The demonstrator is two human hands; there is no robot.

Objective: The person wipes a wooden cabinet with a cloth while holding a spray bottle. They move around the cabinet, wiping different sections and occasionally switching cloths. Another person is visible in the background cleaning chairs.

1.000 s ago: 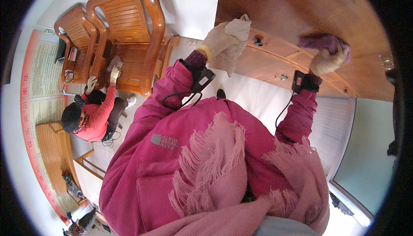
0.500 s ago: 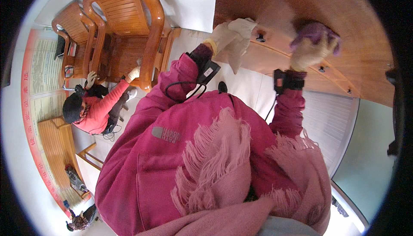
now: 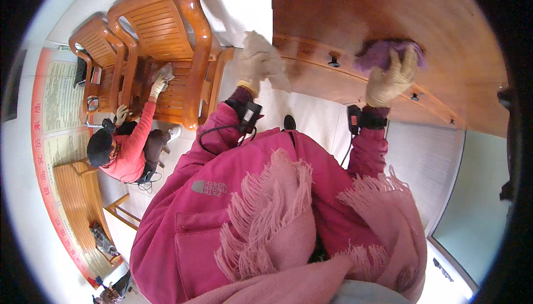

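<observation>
A light-coloured glove covers my right hand (image 3: 391,82), which presses a purple cloth (image 3: 383,54) against the brown wooden furniture top (image 3: 344,4), just above its row of drawers with black knobs (image 3: 333,61). Gloved as well, my left hand (image 3: 247,70) grips a pale whitish cloth (image 3: 272,66). It hangs beside the furniture's left corner, over the floor, somewhat blurred by motion. Where the left fingers end and that cloth begins is hard to make out.
Wooden armchairs (image 3: 161,26) stand to the left. There a person in a red top (image 3: 130,151) reaches a gloved hand with a greyish cloth (image 3: 165,72) onto a seat. A wooden bench (image 3: 83,204) lies further left, and a pale panel (image 3: 472,193) at right.
My left hand and its cloth have swung left, away from the furniture edge. My right hand and the purple cloth have slid slightly left. The other person's hand has reached onto the chair seat.
</observation>
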